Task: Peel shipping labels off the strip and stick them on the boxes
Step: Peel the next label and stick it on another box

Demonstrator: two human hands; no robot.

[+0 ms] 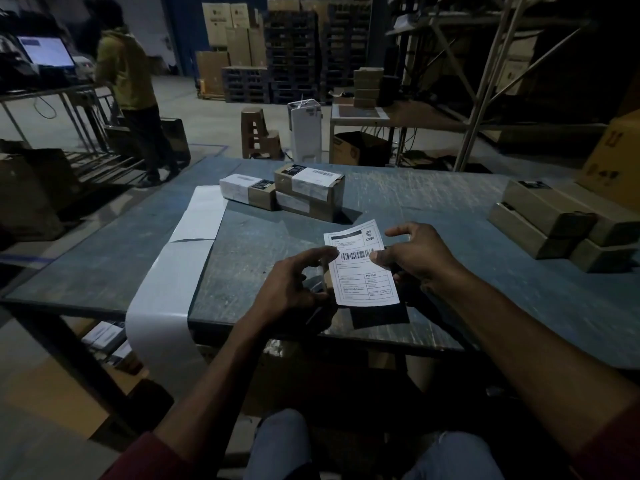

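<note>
1. We hold one label printed side up, just above the near part of the worktop; it carries a barcode and a small table of print, and it casts a dark shadow below its near edge.
2. Our left hand pinches the label's left edge at barcode height with thumb and forefinger; the other fingers curl under, around something dark that we cannot make out.
3. Our right hand pinches the right edge at the same height, its forefinger lifted and stretched out over the label's top corner.
4. The strip lies left of the label, well apart from it: a long white band that runs along the worktop and hangs over the near edge, with a crease partway along it.
5. Beyond the label stand three labelled boxes, two stacked and one just beside them on the left, each with a white label wrapped over it.
6. At the right edge of the worktop lies a pile of plain boxes, bare of white labels as far as we can see.
7. Past the worktop, on the left, a person in a yellow-green top stands at a bench with a lit screen.
8. Stacked cartons and dark pallets fill the back.
</note>
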